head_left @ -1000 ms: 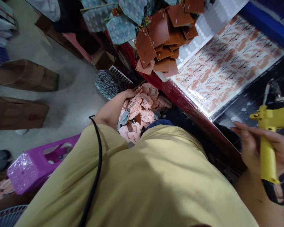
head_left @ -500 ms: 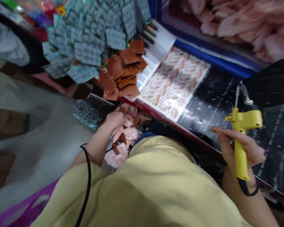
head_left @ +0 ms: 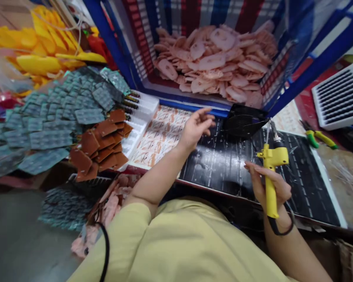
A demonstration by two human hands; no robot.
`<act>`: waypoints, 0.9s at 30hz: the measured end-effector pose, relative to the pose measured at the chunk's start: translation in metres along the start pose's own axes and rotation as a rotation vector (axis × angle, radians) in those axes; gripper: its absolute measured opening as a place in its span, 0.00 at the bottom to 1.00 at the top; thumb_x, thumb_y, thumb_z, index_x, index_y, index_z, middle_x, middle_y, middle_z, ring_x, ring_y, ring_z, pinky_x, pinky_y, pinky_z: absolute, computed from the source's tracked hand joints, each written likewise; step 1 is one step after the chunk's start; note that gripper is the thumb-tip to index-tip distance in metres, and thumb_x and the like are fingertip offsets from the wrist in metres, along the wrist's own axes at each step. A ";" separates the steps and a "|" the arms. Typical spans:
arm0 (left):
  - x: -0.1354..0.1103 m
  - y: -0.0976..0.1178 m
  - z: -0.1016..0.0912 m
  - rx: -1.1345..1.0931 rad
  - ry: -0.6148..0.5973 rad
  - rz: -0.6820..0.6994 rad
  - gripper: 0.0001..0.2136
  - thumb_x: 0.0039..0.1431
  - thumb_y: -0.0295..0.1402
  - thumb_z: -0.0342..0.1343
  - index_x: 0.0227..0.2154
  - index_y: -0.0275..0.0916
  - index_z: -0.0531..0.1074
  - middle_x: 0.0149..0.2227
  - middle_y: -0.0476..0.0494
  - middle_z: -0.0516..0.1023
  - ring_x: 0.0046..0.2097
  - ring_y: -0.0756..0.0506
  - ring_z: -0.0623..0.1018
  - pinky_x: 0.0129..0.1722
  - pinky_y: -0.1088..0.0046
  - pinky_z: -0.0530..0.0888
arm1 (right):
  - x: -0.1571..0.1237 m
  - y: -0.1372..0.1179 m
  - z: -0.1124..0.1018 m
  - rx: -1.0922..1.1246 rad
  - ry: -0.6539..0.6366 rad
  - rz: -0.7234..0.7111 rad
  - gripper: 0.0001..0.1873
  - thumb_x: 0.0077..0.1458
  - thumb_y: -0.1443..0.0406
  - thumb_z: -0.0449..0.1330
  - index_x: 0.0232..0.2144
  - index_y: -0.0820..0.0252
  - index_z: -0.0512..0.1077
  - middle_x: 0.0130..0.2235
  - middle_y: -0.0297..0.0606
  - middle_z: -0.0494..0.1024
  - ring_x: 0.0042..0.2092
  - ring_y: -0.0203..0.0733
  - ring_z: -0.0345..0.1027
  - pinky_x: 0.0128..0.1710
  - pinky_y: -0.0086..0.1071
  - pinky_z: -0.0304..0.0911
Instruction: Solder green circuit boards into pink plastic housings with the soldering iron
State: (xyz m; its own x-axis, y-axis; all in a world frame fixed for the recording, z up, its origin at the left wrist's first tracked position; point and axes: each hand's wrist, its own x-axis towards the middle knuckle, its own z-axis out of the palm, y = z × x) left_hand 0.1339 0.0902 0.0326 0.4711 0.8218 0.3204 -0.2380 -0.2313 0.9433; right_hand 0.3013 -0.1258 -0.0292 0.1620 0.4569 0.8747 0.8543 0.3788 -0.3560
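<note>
- I have the yellow soldering gun [head_left: 271, 188] in my right hand [head_left: 283, 188], its handle upright against my palm and its metal nozzle pointing to the far side. My grip is closed on it; my thumb and a finger reach out left of the handle with their tips close together, and I cannot tell whether anything small is pinched there.
- The gun is over the right part of the black mat [head_left: 216, 166] on the bench, near the black round-faced unit [head_left: 242, 122].
- My left hand [head_left: 195, 129] is raised above the bench, fingers parted and loosely curled, between that unit and the printed sheet [head_left: 151, 147] to its left.
- Just beyond both hands, a blue crate [head_left: 112, 49] bears a heap of pink plastic parts [head_left: 211, 60].
- Right of the gun lie pliers [head_left: 320, 139] with green and yellow handles, and farther back a white slotted tray [head_left: 341, 96].
- Left of the sheet there is a white tray [head_left: 145, 107], then a stack of brown boards [head_left: 101, 145] and a wide pile of grey-green panels [head_left: 51, 117].
- Yellow parts [head_left: 39, 45] are piled at the far left.
- Below the bench edge, near left, are more pink pieces [head_left: 114, 201] and a grey-green heap [head_left: 64, 207].
</note>
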 end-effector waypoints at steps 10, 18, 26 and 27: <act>0.167 -0.020 0.003 1.544 -0.185 0.419 0.37 0.59 0.21 0.51 0.70 0.45 0.50 0.74 0.40 0.37 0.74 0.33 0.37 0.66 0.37 0.31 | 0.003 0.025 0.005 -0.064 -0.027 -0.085 0.22 0.51 0.78 0.66 0.48 0.57 0.72 0.43 0.38 0.83 0.37 0.42 0.80 0.38 0.30 0.79; 0.230 -0.013 0.060 1.799 -0.357 0.431 0.23 0.67 0.24 0.42 0.64 0.39 0.64 0.73 0.42 0.48 0.72 0.36 0.45 0.66 0.35 0.40 | 0.009 0.023 0.005 -0.072 -0.054 -0.048 0.23 0.51 0.78 0.65 0.48 0.58 0.73 0.42 0.38 0.83 0.37 0.42 0.80 0.38 0.29 0.79; 0.256 -0.020 0.038 1.825 -0.321 0.149 0.28 0.68 0.31 0.47 0.70 0.46 0.52 0.72 0.38 0.50 0.68 0.30 0.53 0.60 0.30 0.50 | 0.009 0.027 0.003 -0.120 -0.046 -0.008 0.18 0.52 0.78 0.65 0.45 0.61 0.73 0.41 0.38 0.83 0.37 0.39 0.80 0.39 0.27 0.78; 0.253 -0.018 0.032 1.811 -0.325 0.162 0.29 0.68 0.34 0.48 0.70 0.46 0.50 0.72 0.36 0.49 0.67 0.29 0.54 0.60 0.30 0.49 | 0.009 0.027 0.003 -0.123 -0.042 -0.004 0.18 0.52 0.78 0.65 0.45 0.61 0.73 0.41 0.37 0.83 0.36 0.39 0.80 0.39 0.27 0.78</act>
State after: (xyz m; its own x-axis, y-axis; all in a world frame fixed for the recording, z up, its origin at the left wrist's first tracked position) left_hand 0.2839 0.2854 0.0996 0.7167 0.6678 0.2011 0.6970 -0.6765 -0.2375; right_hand 0.3243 -0.1091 -0.0323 0.1392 0.4901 0.8605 0.9097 0.2801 -0.3067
